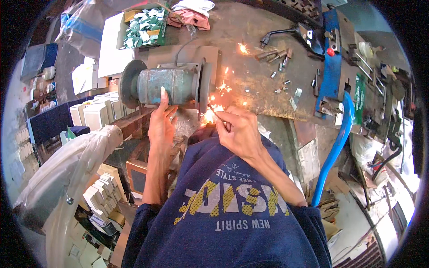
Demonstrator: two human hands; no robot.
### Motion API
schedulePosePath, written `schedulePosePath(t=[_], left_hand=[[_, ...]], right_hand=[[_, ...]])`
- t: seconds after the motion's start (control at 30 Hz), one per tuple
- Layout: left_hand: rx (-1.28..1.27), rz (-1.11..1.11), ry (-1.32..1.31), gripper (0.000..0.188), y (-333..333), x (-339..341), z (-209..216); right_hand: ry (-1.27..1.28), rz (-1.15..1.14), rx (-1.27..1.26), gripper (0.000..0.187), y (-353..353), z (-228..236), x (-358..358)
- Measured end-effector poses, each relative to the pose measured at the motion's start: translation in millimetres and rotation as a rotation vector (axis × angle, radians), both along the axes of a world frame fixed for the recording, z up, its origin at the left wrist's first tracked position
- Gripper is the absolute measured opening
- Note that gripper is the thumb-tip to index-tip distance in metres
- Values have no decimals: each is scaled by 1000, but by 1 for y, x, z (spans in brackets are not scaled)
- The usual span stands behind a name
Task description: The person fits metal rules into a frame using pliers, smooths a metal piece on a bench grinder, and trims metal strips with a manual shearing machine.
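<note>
Clearly, the right hand is clamped on a small dark piece, pinching it between thumb and forefinger with the other fingers curled in behind. The piece juts from the fingertips toward the upper left, away from the palm, and its far end lies at the rim of the right wheel of a grinder. Glare hides most of that end, so its exact shape cannot be told. Bright sparks burst where piece and wheel meet, just left of the fingertips, and more scatter above them over the bench.

The left hand is empty, its fingers apart and its thumb pointing up across the front of the grinder's casing, nearer the left wheel than the piece. Whether the thumb presses on the casing or only stands before it cannot be told.

Behind the grinder sits a box full of pale green chips, with folded cloths beside it. Short metal pins lie loose on the bench, well to the right of the wheel. Farther right, a blue lever slants down past a blue frame with a red knob.
</note>
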State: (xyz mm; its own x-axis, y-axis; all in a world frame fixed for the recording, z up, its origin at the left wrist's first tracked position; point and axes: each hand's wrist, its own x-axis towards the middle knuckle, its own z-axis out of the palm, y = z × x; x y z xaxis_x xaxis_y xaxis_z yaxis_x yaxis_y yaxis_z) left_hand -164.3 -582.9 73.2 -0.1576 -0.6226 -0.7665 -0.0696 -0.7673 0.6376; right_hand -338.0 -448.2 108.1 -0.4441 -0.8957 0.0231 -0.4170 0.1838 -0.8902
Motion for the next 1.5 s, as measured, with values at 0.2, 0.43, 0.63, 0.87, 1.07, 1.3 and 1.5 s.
schedulePosePath(t=[0.2, 0.43, 0.63, 0.87, 1.07, 1.3, 1.5], left_hand=[[-58, -14, 51, 79, 0, -1, 1], [-12, -55, 38, 82, -2, 1, -2], [-24, -47, 12, 84, 0, -3, 5], [-39, -23, 16, 90, 1, -3, 4], [-47, -37, 2, 92, 1, -3, 5], [-17, -35, -12, 85, 0, -3, 3], [-24, -26, 11, 81, 1, -2, 1]], right_hand=[[30, -9, 43, 10, 6, 3, -4], [19, 23, 7, 10, 1, -2, -1], [0, 10, -6, 12, 1, -1, 2], [8, 38, 22, 13, 0, 3, 1], [9, 62, 39, 15, 0, 2, -1], [5, 54, 19, 16, -1, 0, 0], [39, 76, 43, 14, -1, 1, -2]])
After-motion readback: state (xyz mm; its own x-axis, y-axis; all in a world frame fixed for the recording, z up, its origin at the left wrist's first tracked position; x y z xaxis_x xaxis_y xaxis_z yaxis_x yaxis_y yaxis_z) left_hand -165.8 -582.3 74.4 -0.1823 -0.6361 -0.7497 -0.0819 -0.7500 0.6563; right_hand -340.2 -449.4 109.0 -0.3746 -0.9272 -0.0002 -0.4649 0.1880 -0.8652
